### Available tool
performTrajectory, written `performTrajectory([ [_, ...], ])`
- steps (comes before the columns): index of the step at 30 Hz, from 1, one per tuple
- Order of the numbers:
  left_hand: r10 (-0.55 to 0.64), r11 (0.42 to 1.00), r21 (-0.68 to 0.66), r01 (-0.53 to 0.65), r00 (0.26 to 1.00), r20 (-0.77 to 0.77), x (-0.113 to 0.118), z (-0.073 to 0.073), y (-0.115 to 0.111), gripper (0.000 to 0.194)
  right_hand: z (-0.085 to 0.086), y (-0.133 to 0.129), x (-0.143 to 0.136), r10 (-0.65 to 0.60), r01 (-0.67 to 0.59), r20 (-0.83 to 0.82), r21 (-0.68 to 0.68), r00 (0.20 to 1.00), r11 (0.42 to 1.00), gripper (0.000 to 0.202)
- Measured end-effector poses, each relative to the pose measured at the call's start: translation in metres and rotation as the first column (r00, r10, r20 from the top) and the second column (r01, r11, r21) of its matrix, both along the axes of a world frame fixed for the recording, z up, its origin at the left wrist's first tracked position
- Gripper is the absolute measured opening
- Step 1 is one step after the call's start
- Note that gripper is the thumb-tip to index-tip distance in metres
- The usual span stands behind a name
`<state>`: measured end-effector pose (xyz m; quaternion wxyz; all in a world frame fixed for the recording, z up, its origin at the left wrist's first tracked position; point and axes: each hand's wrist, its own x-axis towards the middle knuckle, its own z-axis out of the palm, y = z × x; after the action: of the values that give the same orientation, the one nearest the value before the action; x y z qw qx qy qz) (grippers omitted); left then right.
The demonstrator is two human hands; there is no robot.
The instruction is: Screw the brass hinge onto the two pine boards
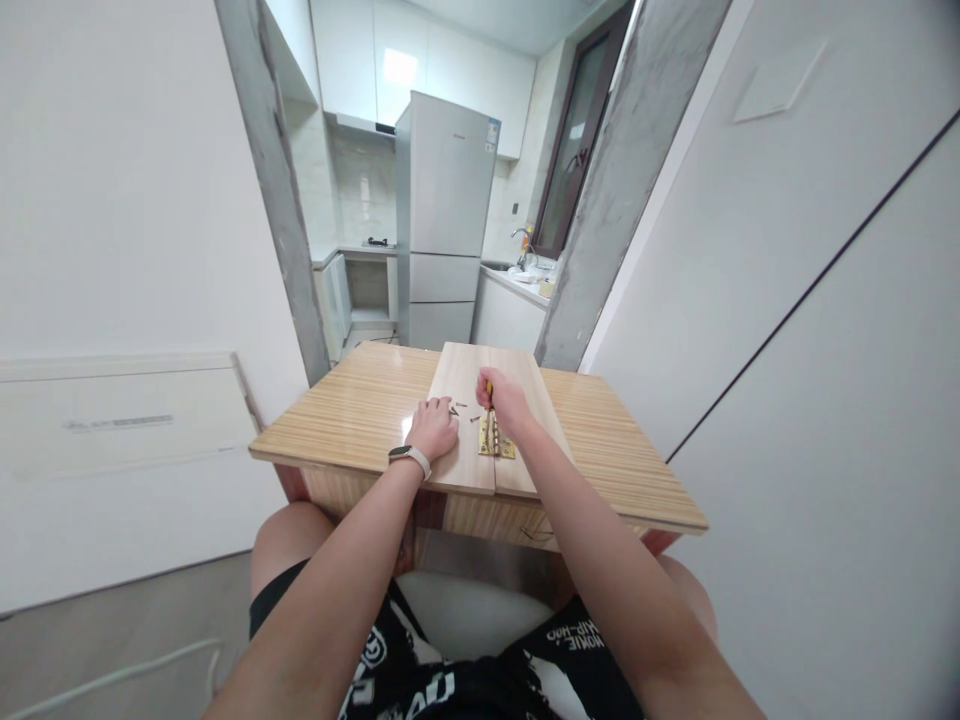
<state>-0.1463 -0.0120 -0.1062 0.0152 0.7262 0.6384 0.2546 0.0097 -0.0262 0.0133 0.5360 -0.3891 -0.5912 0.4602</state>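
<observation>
A pale wooden panel made of two boards [459,372] lies on the table, its seam running away from me. A brass hinge [510,451] straddles the seam near the front. My right hand [507,402] is closed around a screwdriver [490,392] with a yellow and dark handle, its shaft upright and pointing down at the hinge. My left hand [433,428] rests palm down on the left board, fingers stretched forward. By its fingertips lie a few small screws [461,405]. The tip of the screwdriver is too small to make out.
The striped wooden table [352,400] has a drawer with a metal handle [536,534] on its front. My legs are on either side below it. White walls [787,300] flank me. Beyond the opening stand a grey refrigerator [450,180] and a sink counter [514,300].
</observation>
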Motion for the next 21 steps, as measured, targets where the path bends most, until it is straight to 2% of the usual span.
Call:
performTrajectory([
  [3, -0.001, 1.0, 0.0, 0.001, 1.0, -0.001, 0.0, 0.0, 0.0, 0.051, -0.008, -0.006, -0.015, -0.198, 0.201, -0.045, 0.073, 0.979, 0.977, 0.035],
  [6, 0.003, 1.0, 0.003, -0.003, 1.0, 0.0, 0.0, -0.001, 0.001, 0.052, -0.014, -0.011, -0.032, -0.427, 0.439, -0.132, 0.08, 0.895, 0.895, 0.032],
  [9, 0.0, 1.0, 0.002, 0.0, 1.0, 0.006, 0.0, -0.001, 0.001, 0.053, -0.014, -0.012, -0.035, -0.54, 0.552, -0.128, 0.097, 0.832, 0.828, 0.031],
  [10, -0.002, 1.0, 0.001, 0.002, 1.0, 0.007, -0.001, -0.001, 0.001, 0.053, -0.013, -0.01, -0.033, -0.538, 0.547, -0.109, 0.095, 0.836, 0.832, 0.032],
  [12, -0.006, 1.0, -0.003, 0.006, 1.0, 0.009, -0.001, -0.001, 0.001, 0.053, -0.008, -0.007, -0.023, -0.448, 0.45, -0.05, 0.065, 0.893, 0.891, 0.034],
  [14, -0.009, 1.0, -0.007, 0.01, 1.0, 0.008, -0.001, 0.0, 0.001, 0.053, -0.003, -0.002, -0.011, -0.196, 0.196, 0.019, -0.003, 0.98, 0.981, 0.037],
  [15, -0.011, 1.0, -0.009, 0.011, 1.0, 0.008, 0.0, 0.0, 0.001, 0.052, 0.0, 0.001, -0.005, -0.029, 0.03, 0.027, -0.04, 0.999, 0.999, 0.038],
  [16, -0.011, 1.0, -0.011, 0.011, 1.0, 0.009, 0.0, 0.0, 0.001, 0.052, 0.001, 0.003, -0.001, 0.08, -0.078, 0.025, -0.054, 0.996, 0.995, 0.037],
  [17, -0.01, 1.0, -0.013, 0.01, 1.0, 0.009, 0.0, 0.0, 0.001, 0.052, 0.002, 0.004, 0.003, 0.128, -0.127, 0.02, -0.041, 0.992, 0.991, 0.035],
  [19, -0.006, 1.0, -0.011, 0.006, 1.0, 0.01, 0.0, 0.0, 0.001, 0.051, 0.001, 0.005, 0.005, 0.083, -0.083, 0.007, 0.026, 0.997, 0.996, 0.03],
  [21, -0.002, 1.0, -0.008, 0.002, 1.0, 0.009, 0.0, 0.0, 0.001, 0.051, -0.004, 0.003, 0.001, -0.081, 0.083, -0.02, 0.092, 0.997, 0.992, 0.027],
])
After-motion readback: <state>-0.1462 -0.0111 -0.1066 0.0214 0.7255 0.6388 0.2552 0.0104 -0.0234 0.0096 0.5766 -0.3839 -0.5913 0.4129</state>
